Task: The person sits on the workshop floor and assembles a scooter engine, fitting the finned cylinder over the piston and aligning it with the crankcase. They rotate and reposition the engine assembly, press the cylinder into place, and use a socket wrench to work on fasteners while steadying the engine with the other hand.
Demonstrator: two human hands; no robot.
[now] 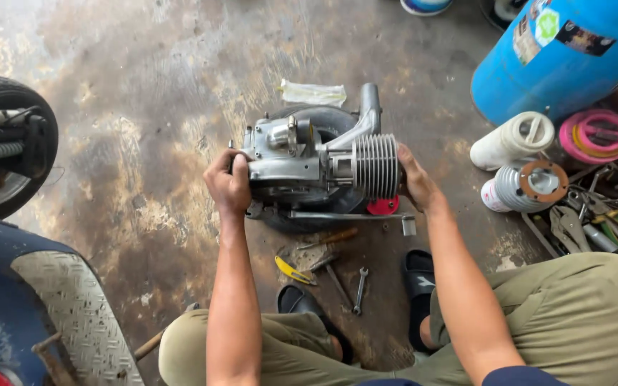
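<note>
Floor items: blue drum (574, 53), white bottle (513, 141), pink cable coil (596, 135), spare cylinder (527, 186), tool pile (602, 214), spanner (359, 289), scooter wheel (1, 143), plastic bag (314, 93).

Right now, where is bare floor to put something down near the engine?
Bare concrete lies left of the engine, between the left hand and the tyre, and behind the engine. It is crowded in front, with the wrench and screwdriver, and at right, by the tool pile and blue drum.
</note>
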